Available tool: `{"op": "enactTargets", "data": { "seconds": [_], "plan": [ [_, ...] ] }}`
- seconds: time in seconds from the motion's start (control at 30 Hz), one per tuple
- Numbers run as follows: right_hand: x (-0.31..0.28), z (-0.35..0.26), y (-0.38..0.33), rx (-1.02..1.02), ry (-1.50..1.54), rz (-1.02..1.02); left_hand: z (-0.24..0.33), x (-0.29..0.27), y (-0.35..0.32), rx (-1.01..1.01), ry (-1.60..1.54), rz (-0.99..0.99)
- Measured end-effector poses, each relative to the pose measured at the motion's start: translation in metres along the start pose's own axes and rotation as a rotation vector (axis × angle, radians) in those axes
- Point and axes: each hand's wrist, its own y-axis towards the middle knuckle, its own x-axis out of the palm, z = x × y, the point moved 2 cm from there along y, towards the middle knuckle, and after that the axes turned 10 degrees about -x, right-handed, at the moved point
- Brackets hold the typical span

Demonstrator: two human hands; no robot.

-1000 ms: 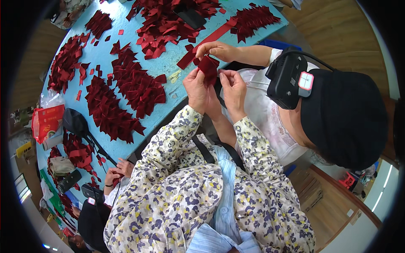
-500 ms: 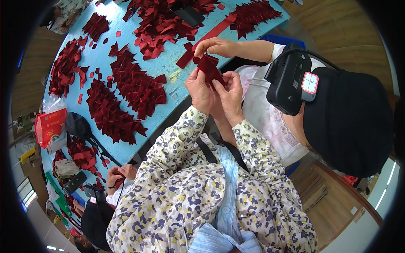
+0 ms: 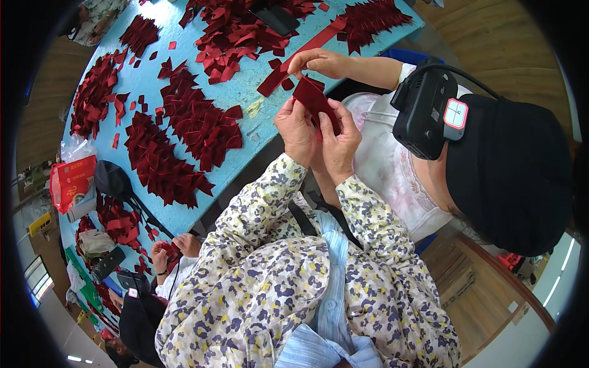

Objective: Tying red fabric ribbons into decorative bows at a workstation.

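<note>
Above the table's near edge, both my hands hold a folded piece of dark red velvet ribbon point(image 3: 315, 101). My left hand point(image 3: 296, 134) pinches its left side between thumb and fingers. On the lower right side, the thumb of my right hand point(image 3: 341, 146) presses against it, with the fingers curled behind. Part of the ribbon's lower end is hidden by my fingers. Just beyond its top edge is a co-worker's hand point(image 3: 322, 63); whether it touches the ribbon I cannot tell. A long red ribbon strip point(image 3: 276, 78) lies on the table behind.
Heaps of red ribbon pieces point(image 3: 202, 119) cover much of the blue table point(image 3: 245, 165). A black phone point(image 3: 279, 21) rests on the far heap. Close at my right sits a co-worker in a black cap point(image 3: 509, 172). At lower left, another person's hands point(image 3: 175, 248) hold red ribbon, near a red bag point(image 3: 73, 184).
My hands have shifted slightly right, and the ribbon piece is turned so that more of its flat face shows. The co-worker's hand has moved a little away from me.
</note>
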Motion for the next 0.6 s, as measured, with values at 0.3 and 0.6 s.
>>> {"op": "enactTargets", "data": {
  "seconds": [0.3, 0.6],
  "plan": [
    [-0.008, 0.004, -0.001, 0.609, 0.507, -0.159, 0.0, -0.007, -0.002, 0.015, 0.081, 0.034],
    [0.024, -0.044, 0.083, 0.641, 1.055, -0.328, -0.005, -0.031, 0.002, -0.155, 0.358, 0.04]
  ]
}}
